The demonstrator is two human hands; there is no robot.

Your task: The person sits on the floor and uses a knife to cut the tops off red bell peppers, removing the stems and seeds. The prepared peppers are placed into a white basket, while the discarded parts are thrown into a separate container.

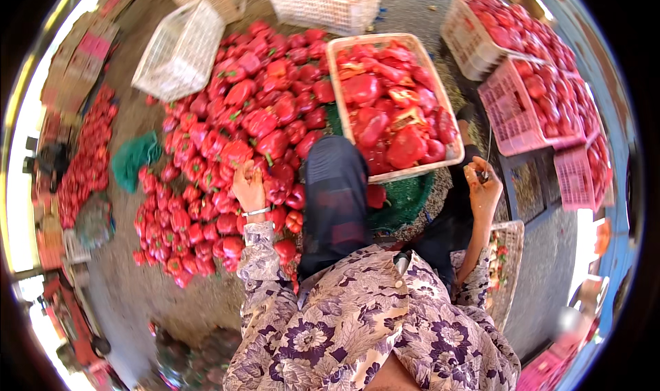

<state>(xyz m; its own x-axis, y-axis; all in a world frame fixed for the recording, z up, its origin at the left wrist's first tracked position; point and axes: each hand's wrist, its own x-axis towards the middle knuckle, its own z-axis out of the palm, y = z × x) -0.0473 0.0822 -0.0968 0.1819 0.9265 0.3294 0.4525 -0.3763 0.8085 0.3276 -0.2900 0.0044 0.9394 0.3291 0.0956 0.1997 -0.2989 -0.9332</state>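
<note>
My left hand (pixel 249 186), with a band at the wrist, reaches over a heap of red bell peppers (pixel 260 123). Its fingertips are at a red bell pepper (pixel 236 153); whether they grip it cannot be made out. On the other side, my right hand (pixel 483 187) is closed around what looks like a small knife (pixel 489 142), its thin blade pointing away from me. Between the hands, beyond my knee, a pale plastic crate (pixel 337 94) holds red peppers, several cut open with the flesh showing.
A white crate (pixel 178 51) lies tipped at the heap's far left. Pink crates (pixel 515 107) full of red peppers stand at right. Beside my right hip, a crate (pixel 515 252) holds pepper scraps. Green netting (pixel 135 159) lies left. Another white crate (pixel 319 7) stands at the back.
</note>
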